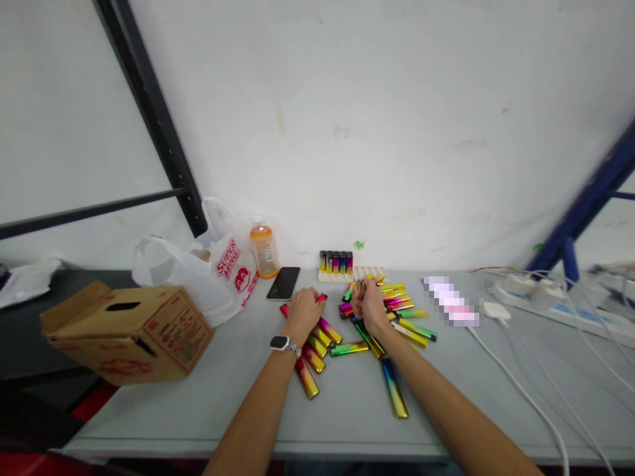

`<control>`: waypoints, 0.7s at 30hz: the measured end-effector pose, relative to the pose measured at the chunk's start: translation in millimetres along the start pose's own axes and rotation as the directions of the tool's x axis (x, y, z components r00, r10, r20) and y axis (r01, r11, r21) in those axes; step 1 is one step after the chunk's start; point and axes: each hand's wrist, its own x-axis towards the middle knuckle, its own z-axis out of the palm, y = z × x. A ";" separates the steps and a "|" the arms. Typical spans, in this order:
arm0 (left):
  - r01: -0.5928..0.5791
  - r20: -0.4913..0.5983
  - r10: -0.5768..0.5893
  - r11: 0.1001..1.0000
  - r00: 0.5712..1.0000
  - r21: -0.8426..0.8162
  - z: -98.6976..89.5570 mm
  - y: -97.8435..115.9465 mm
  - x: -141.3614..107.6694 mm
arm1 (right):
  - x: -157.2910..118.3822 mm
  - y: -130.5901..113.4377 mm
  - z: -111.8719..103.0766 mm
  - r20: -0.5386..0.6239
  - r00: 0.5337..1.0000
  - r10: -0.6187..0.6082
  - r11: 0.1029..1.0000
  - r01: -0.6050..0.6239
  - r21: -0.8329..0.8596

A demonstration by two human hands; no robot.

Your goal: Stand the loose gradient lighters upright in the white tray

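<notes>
Slim lighters with shiny, colour-fading bodies lie in two loose groups on the grey table. My left hand (303, 312), with a watch on its wrist, is closed over the left group, and a red lighter (322, 298) pokes out at its fingertips. Red-and-gold lighters (313, 359) fan out beneath it. My right hand (368, 305) has curled fingers above the right pile; what they grip is hidden. Yellow and green lighters (415, 330) spread beside it. Behind the hands, a white holed rack (370, 272) holds several upright lighters (336, 262) at its left end.
To the left stand a cardboard box (173, 334), a white plastic bag (211, 284) and an orange bottle (264, 251). A dark phone (284, 283) lies near the bottle. On the right are a blurred-out phone (450, 301), white cables and a power strip (570, 307). A wall closes off the back.
</notes>
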 end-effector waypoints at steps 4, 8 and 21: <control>-0.029 0.028 0.029 1.000 0.999 -0.003 2.3 -0.8 0.6 | -6.5 -5.2 5.4 0.028 1.000 -0.004 0.994 0.001 0.113; -0.043 0.031 0.045 0.997 0.999 -0.057 2.9 0.1 0.2 | -10.1 -3.5 9.5 0.047 0.989 -0.138 0.990 0.136 0.041; -0.155 -0.158 0.112 0.943 0.981 -0.293 -3.0 4.6 2.7 | 35.1 -12.5 -22.3 0.055 0.867 -0.495 0.716 0.442 -0.540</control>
